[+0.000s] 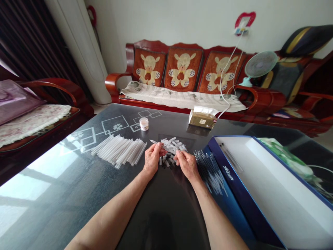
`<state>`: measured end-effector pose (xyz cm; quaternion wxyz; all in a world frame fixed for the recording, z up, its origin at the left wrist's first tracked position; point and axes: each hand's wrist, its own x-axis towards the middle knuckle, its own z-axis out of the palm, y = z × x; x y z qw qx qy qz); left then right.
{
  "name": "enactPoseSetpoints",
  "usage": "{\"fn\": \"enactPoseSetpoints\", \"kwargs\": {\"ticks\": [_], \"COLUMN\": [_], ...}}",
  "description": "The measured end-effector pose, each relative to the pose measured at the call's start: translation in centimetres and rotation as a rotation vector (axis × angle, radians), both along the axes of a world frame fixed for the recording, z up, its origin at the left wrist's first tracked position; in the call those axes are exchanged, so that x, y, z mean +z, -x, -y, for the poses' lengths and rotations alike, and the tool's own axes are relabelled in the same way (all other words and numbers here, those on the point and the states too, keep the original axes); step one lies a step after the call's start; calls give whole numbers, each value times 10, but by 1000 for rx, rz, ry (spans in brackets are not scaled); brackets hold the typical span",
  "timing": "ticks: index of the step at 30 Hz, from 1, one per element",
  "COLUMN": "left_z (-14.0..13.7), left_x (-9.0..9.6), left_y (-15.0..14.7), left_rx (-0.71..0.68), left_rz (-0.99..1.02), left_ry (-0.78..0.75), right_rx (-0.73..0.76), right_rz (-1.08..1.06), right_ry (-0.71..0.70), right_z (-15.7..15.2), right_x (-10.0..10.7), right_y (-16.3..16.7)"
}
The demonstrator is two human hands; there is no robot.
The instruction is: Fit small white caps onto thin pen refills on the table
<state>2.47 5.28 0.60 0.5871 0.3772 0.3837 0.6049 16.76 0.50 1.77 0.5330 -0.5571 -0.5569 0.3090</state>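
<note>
Between the thumb and fingers of my left hand [153, 159] is a slim whitish pen [154, 141], its pointed end sticking out to the upper left. My right hand [186, 164] is closed in a pinch a little to the right; what its fingertips hold, if anything, is hidden. Behind and between the hands lies a heap of small white caps [173, 144], with small black and grey pieces [168, 161] in front. Left of my hands, many translucent white pen barrels [119, 151] lie in a spread pile. Dark-tipped pen refills [212, 172] lie right of my right hand.
A blue box [260, 173] with white inside stands open at the right, a few thin pens [230, 158] along its inner edge. A small round tub [144, 124] and a tissue box [203, 118] stand farther back on the dark table [161, 208]. Beyond is a wooden sofa [114, 83].
</note>
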Motion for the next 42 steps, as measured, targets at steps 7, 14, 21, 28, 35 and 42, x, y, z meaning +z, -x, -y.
{"fn": "enactPoseSetpoints", "kwargs": {"ticks": [7, 14, 21, 28, 35, 42], "left_z": [1, -6, -8, -7, -6, -8], "left_x": [9, 9, 9, 0, -4, -5], "left_y": [3, 13, 16, 20, 23, 22], "left_rx": [-90, -48, 79, 281, 289, 224], "left_rz": [149, -252, -1129, -1457, -1387, -1386], "left_ry": [72, -74, -285, -761, -992, -988], "right_rx": [-49, 21, 29, 16, -96, -156], "right_rz": [37, 567, 921, 919, 540, 98], "right_ry": [32, -124, 18, 24, -138, -75], "right_z": [-1, 4, 12, 11, -2, -8], "right_x": [-1, 4, 5, 1, -6, -12], "right_y": [-6, -1, 16, 18, 3, -9]}}
